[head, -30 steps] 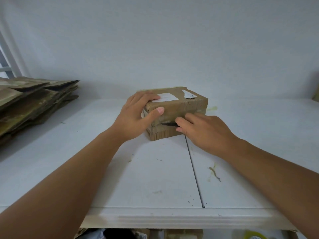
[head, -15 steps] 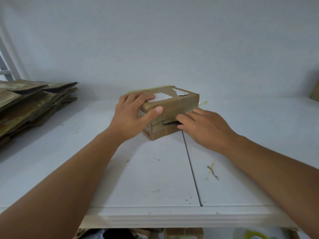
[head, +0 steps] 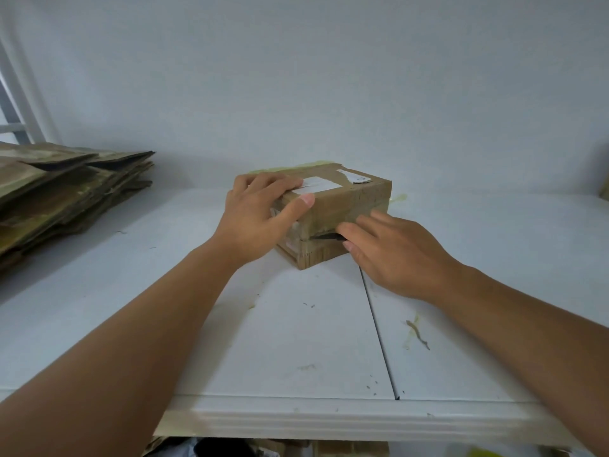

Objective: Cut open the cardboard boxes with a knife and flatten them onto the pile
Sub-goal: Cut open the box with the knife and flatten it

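Note:
A small taped cardboard box (head: 342, 206) with white label scraps stands on the white table (head: 296, 341), near the middle. My left hand (head: 260, 219) grips its top left corner, fingers on the lid and thumb on the front face. My right hand (head: 392, 252) is against the front face, where thumb and index finger pinch a dark narrow thing, apparently the knife (head: 326, 237), stuck in a horizontal slit. Most of the knife is hidden by the hand. The pile of flattened cardboard (head: 66, 192) lies at the far left of the table.
A wall rises right behind the box. A seam (head: 379, 331) runs across the tabletop from the box toward the front edge. Small stains and crumbs mark the surface. Below the front edge, more cardboard and dark objects show.
Both hands keep their hold on the box. The box has turned a little under them; the right hand stays at the slit.

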